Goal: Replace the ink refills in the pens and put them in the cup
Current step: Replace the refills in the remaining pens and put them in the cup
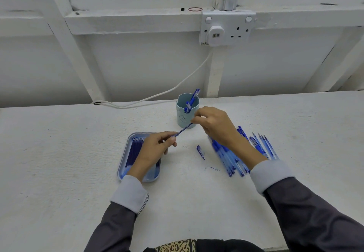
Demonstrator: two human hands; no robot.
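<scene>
Head camera, looking down: a slim blue pen [184, 130] hangs in the air between the two hands, just in front of the cup [187, 118], slanting from lower left up to the right. The left hand [155, 147] pinches its lower end between thumb and curled fingers. The right hand [214, 123] grasps the upper end with its fingers bent round it. The fingers cover both ends, so it may be a bare refill entering a barrel or a barrel being closed; I cannot tell which.

By the task, the step in hand is fitting a refill. It should go best with both parts kept in one line and fed straight. Sideways force is the risk, since so thin a tube would likely flex. Any twisting should wait until the refill is seated.

The visible stretch is thin, straight and a translucent dark blue.

The cup is pale teal and upright, with a few finished pens [194, 96] in it, one leaning above the rim. Under the left hand lies a pale blue tray [123, 161] holding dark refills [136, 149] side by side. A loose cap [200, 152] lies on the white table [59, 153] between the wrists. A pile of pens [230, 159] lies beneath the right forearm.
</scene>
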